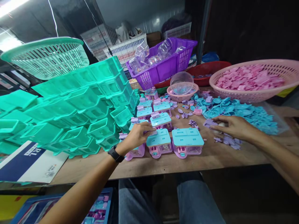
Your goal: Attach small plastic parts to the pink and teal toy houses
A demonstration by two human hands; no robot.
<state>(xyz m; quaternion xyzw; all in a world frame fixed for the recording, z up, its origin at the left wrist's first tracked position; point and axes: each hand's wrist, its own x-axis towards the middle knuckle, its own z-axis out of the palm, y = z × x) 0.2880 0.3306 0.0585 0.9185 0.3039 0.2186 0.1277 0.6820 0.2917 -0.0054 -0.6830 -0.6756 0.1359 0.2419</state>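
My left hand [137, 136] rests on top of a toy house [135, 151] with a pink base and light blue roof, fingers curled over it; a black watch sits on the wrist. Two more such toy houses [159, 142] [187, 141] stand beside it near the table's front edge, with several others in rows behind [161, 119]. My right hand [231, 126] lies flat over small lilac plastic parts [227, 140] on the wooden table [210, 157], its fingertips touching a lilac piece [209, 123]. What the fingers pinch is hidden.
A tall stack of teal trays [77, 109] fills the left, with a teal basket [46, 56] above. Light blue parts [245, 112] are heaped at the right. A pink basket of pink pieces [252, 79], a purple crate [163, 67] and a small pink basket [182, 91] stand behind.
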